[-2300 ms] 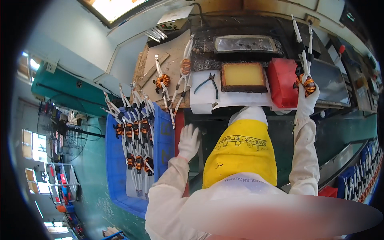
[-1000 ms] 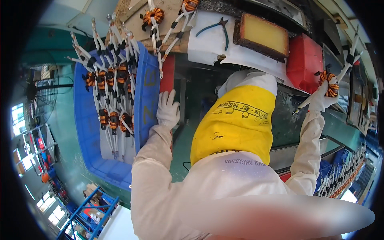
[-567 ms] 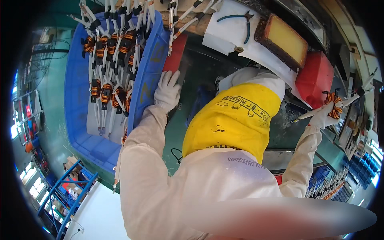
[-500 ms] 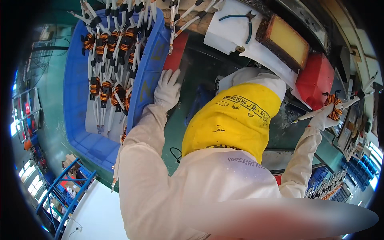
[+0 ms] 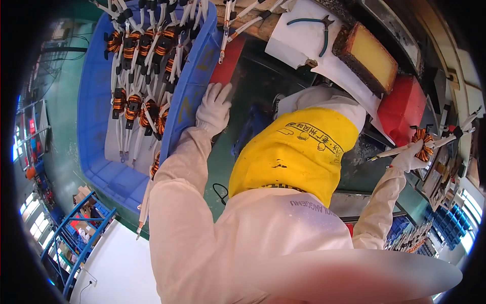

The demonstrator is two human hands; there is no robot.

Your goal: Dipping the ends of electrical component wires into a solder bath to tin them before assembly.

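Observation:
My right hand point(image 5: 407, 158), in a white glove, grips a copper-wound ring coil point(image 5: 422, 144) whose white-sleeved leads stick out to both sides. On the other side, my gloved left hand point(image 5: 213, 108) lies with its fingers stretched out beside the outer wall of a blue plastic tub point(image 5: 178, 112). Its fingertips reach a red panel point(image 5: 226, 63); nothing shows in its grasp. Inside the tub, more coils of the same kind point(image 5: 133, 108) lie in rows with their white leads bunched over them.
Blue-handled pliers point(image 5: 324, 36) rest on white sheet material point(image 5: 291, 43) at the far side. Near them sits a dark-edged block with a yellow top point(image 5: 372, 53), then a red box-like object point(image 5: 402, 109). A blue metal rack point(image 5: 81, 243) stands at lower left.
The whole view has shifted slightly. Both hands keep nearly the same places, the right still holding the coil, the left still beside the tub.

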